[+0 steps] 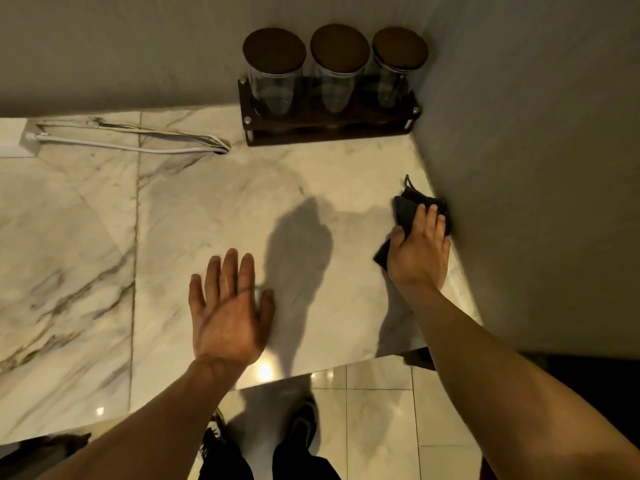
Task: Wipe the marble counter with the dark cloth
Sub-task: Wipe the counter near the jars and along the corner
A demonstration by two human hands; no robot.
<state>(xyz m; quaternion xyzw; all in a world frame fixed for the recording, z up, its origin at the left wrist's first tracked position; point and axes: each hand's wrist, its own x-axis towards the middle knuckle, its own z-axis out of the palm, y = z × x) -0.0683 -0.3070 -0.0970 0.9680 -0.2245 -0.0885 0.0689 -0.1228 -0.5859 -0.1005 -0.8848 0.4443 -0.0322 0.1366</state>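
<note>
The white marble counter (207, 202) with grey veins fills the middle of the view. A dark cloth (405, 206) lies bunched on it at the right, against the side wall. My right hand (419, 247) presses down on the cloth, fingers over its top and thumb at its left side. My left hand (228, 313) rests flat on the counter near the front edge, fingers spread, holding nothing.
A dark wooden rack (329, 129) holding three glass jars with brown lids (339, 46) stands in the back right corner. White cables (138, 143) run from a socket block (17, 140) at the back left. Walls close the back and right. Tiled floor (374, 427) lies below the front edge.
</note>
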